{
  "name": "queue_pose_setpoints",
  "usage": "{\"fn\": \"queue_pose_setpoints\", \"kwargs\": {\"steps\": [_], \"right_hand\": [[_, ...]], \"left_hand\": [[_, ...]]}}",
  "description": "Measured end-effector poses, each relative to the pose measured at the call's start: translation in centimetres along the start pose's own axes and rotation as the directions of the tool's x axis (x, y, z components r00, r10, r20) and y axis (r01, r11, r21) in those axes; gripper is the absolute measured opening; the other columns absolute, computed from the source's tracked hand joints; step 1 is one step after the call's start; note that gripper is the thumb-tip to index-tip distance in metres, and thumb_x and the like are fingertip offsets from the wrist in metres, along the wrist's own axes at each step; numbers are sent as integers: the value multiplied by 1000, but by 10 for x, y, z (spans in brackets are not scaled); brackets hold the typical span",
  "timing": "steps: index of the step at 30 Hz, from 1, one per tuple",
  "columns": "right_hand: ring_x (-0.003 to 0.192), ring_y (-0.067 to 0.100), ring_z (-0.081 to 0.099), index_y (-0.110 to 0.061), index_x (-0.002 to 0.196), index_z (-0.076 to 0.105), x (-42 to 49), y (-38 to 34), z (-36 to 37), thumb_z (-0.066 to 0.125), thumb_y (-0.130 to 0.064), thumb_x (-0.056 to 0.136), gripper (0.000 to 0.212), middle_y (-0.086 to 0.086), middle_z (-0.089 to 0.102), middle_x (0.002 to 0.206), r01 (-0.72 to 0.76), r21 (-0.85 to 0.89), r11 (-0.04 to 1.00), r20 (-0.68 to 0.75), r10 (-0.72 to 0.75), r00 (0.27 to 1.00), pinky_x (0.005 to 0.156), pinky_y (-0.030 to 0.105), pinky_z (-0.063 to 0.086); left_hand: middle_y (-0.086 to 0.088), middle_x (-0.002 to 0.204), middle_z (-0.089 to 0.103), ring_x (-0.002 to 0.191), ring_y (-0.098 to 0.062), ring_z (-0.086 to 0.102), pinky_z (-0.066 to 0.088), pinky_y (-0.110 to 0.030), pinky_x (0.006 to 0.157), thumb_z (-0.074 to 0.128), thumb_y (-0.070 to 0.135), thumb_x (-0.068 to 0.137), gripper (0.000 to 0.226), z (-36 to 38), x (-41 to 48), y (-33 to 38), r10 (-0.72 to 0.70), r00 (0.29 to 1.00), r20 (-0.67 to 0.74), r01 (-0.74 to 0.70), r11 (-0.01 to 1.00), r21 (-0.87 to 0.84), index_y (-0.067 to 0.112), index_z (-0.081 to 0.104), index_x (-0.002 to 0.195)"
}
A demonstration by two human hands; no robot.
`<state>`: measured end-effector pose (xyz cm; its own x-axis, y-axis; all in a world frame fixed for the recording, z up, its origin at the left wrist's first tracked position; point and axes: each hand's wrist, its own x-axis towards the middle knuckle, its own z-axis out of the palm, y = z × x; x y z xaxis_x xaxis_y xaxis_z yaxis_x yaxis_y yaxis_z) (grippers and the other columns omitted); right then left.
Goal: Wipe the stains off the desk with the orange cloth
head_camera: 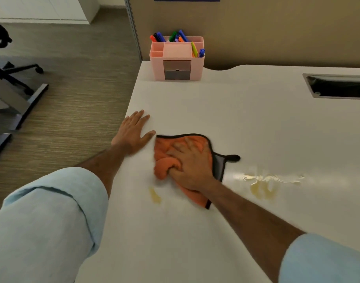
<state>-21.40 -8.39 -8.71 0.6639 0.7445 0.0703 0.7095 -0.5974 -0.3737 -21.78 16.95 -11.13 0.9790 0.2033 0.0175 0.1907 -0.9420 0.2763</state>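
Stains lay on both sides of the right hand (190,166), which pressed the orange cloth (197,144) flat on the bench (256,123), fingers bunching its near-left fold: a small yellowish streak (155,195) just toward the body and left, a larger wet smear (265,183) off to the right, stretched sideways. The left hand (134,132) rested spread and empty by the bench's left edge. Motion blur softened the cloth's outline, and the hand hid its middle.
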Motion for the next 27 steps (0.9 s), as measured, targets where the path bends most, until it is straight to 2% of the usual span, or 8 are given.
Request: {"fn": "queue_pose_setpoints", "kwargs": {"steps": [3, 5, 9, 14, 16, 18, 22, 27], "right_hand": [[136, 25, 37, -35, 118, 65, -26, -36, 19, 66, -49, 73, 47, -3, 58, 134, 348, 59, 936, -16, -348, 938, 115, 44, -16], [137, 23, 36, -33, 119, 65, -46, -29, 20, 71, -45, 74, 47, -2, 57, 134, 441, 91, 893, -1, -442, 897, 117, 52, -6], [144, 24, 31, -38, 130, 57, -62, 28, -1, 59, -52, 78, 54, -7, 49, 145, 272, 3, 962, 67, -272, 960, 110, 65, 11], [147, 29, 20, -43, 137, 45, -46, 23, -2, 42, -64, 77, 64, -5, 37, 154, -59, -117, 991, 43, 65, 997, 108, 68, 13], [144, 32, 25, -39, 132, 50, -51, -12, 14, 47, -64, 75, 62, -2, 42, 150, -56, -65, 996, 22, 58, 998, 110, 67, 9], [142, 33, 28, -37, 128, 53, -71, -47, 34, 51, -65, 73, 61, 0, 46, 146, 96, 34, 995, 14, -96, 995, 114, 63, 3], [144, 34, 28, -36, 129, 56, -114, -46, 35, 58, -59, 76, 58, 1, 48, 146, 250, 74, 965, 21, -252, 968, 114, 63, 11], [143, 30, 33, -36, 133, 55, -119, 28, -10, 50, -62, 77, 62, -2, 48, 146, -57, -70, 996, -17, 56, 998, 106, 70, 22]], "left_hand": [[-6, 163, 12, 151, -21, 5, 3, -39, 122, 40, 54, 94, 69, -3, 2, 0, -12, 999, 46, 12, 1000, -6, 19, 24, 152], [-5, 164, 11, 151, -20, 4, 3, -40, 122, 40, 55, 94, 70, -4, 4, -1, -22, 997, 69, 23, 1000, -15, 19, 23, 152], [-6, 164, 12, 151, -20, 4, 2, -39, 122, 40, 54, 94, 70, -2, 2, 0, -32, 998, 55, 33, 999, -23, 18, 24, 152], [-8, 161, 21, 149, -22, 15, 7, -39, 122, 42, 50, 95, 65, -5, -4, 4, -39, 999, -12, 38, 998, -43, 16, 32, 149], [-10, 159, 26, 148, -24, 21, 10, -40, 121, 45, 47, 95, 61, -9, -9, 5, -43, 997, -69, 38, 997, -68, 14, 37, 147], [-11, 158, 28, 147, -25, 22, 11, -41, 121, 46, 45, 96, 60, -12, -17, 6, -35, 995, -90, 28, 997, -78, 13, 39, 146], [-9, 160, 24, 147, -24, 21, 11, -41, 121, 43, 50, 95, 62, -14, -37, 10, 40, 998, -38, -41, 999, -34, 15, 36, 147], [-8, 161, 21, 149, -22, 14, 7, -39, 122, 41, 53, 95, 65, -16, -56, 22, 103, 995, 7, -102, 994, -25, 17, 33, 149]]}}
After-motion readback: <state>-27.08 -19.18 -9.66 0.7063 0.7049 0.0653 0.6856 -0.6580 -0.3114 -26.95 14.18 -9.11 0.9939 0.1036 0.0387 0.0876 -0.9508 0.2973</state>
